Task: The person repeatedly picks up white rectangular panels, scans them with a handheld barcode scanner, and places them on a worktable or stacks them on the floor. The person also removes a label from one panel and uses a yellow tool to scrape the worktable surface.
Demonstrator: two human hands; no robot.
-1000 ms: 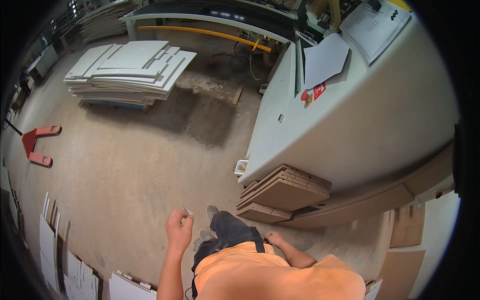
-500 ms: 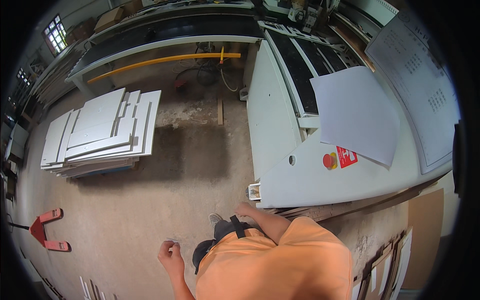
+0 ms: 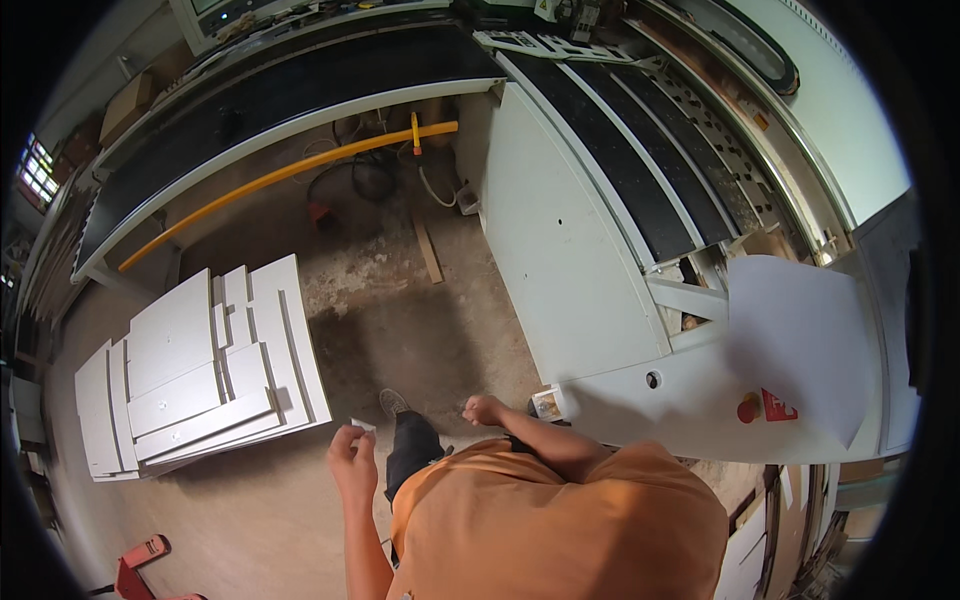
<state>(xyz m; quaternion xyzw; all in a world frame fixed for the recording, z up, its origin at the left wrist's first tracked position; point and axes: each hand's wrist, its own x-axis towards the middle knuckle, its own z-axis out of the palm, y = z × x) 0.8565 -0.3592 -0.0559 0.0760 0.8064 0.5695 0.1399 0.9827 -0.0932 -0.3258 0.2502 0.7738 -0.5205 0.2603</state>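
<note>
My left hand is raised in front of me, closed in a pinch. A small white piece, like a paper label, sticks out between its fingertips. My right hand is held before my waist with the fingers curled together; whatever they may hold is too small to make out. Ahead and to the left lies a stack of white panels of differing sizes, near my left hand but apart from it. The white side of a large machine stands just beyond my right hand.
A long black-topped table with a yellow bar runs across the back. A paper sheet lies on the machine near a red button. A red pallet jack sits at lower left; boards lean at lower right.
I have moved forward, so the panel stack, table and machine appear nearer. The pallet jack has slid toward the lower edge. My left hand has risen with the white piece showing more.
</note>
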